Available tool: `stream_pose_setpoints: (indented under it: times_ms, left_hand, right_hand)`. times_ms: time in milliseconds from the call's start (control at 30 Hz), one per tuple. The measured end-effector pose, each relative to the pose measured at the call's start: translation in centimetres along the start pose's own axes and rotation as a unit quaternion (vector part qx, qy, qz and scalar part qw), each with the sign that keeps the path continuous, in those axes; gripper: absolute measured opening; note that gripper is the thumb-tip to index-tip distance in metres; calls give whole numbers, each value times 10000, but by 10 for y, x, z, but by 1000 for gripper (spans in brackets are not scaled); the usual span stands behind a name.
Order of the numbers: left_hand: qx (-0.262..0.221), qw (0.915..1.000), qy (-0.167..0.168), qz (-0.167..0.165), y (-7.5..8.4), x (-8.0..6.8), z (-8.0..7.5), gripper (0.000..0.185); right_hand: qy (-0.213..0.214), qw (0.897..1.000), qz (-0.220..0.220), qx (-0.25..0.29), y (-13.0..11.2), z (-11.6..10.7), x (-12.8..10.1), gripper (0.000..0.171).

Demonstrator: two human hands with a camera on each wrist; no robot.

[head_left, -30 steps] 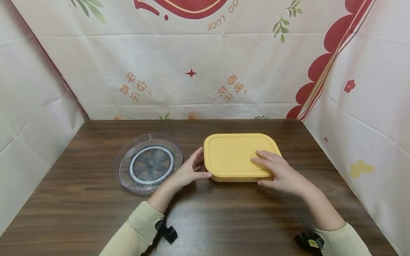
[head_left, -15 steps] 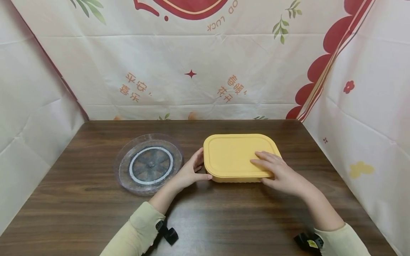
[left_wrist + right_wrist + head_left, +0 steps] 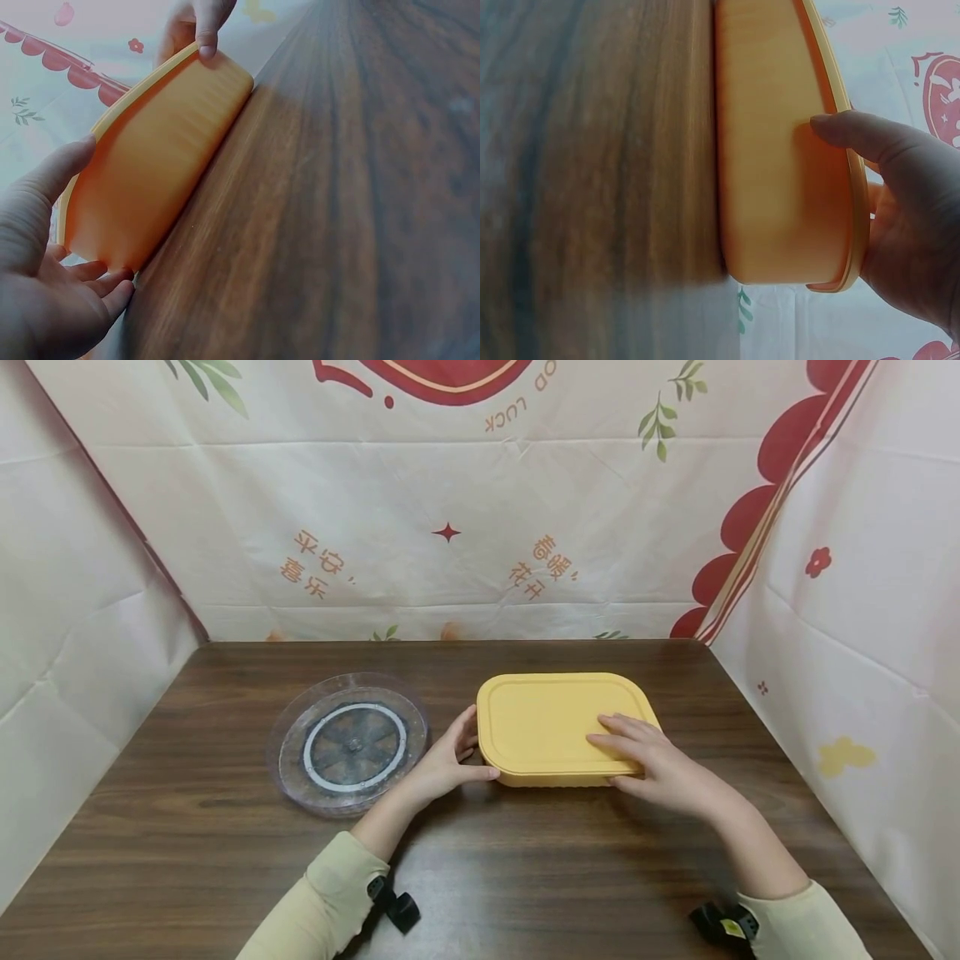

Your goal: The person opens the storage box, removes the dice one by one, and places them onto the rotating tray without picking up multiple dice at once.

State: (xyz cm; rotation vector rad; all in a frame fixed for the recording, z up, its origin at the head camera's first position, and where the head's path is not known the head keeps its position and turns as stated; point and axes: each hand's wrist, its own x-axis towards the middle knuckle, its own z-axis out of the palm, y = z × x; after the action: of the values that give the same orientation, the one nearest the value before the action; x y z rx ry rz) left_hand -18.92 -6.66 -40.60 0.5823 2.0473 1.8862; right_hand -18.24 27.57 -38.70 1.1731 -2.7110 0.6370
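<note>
- A dark wooden worktop (image 3: 225, 860) stands inside cream cloth walls (image 3: 465, 527) printed with red shapes, green sprigs and orange writing
- Toward the left lies a clear round plate (image 3: 348, 743) with a dark wheel pattern and a white ring, flat on the worktop and just beside the left hand
- The left hand (image 3: 442, 762) sits at the left end of the yellow box (image 3: 551, 722); its grip grasps that end, thumb along the near lower edge and fingers up against the side wall
- The yellow box is right of centre, lid on, resting flat on the worktop between the two hands
- The right hand (image 3: 660, 766) has its fingers (image 3: 618, 737) laid flat on the lid near the near right corner, thumb against the front wall, so its grip pinches the box edge
- Pale sleeves (image 3: 322, 902) cover both forearms, with dark wrist straps (image 3: 393, 906) near the front edge
</note>
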Motion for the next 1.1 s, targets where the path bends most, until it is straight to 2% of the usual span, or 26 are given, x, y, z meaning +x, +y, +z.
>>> stream_pose_setpoints:
  times_ms: [300,533,633,1100]
  left_hand:
    - [22,10000,31,6,0,1,0,100]
    - [75,9999,106,-1,-25,11,-1,104]
    - [116,9998,164,-13,-29,11,-1,104]
    - [197,9995,243,-44,-29,11,1,104]
  right_hand:
    - [-25,9999,-39,122,0,-2,0,61]
    - [3,9998,-120,179,0,-3,-1,57]
    - [-61,9996,-69,253,1,-3,-1,56]
    - [-115,9994,12,326,2,-5,-3,52]
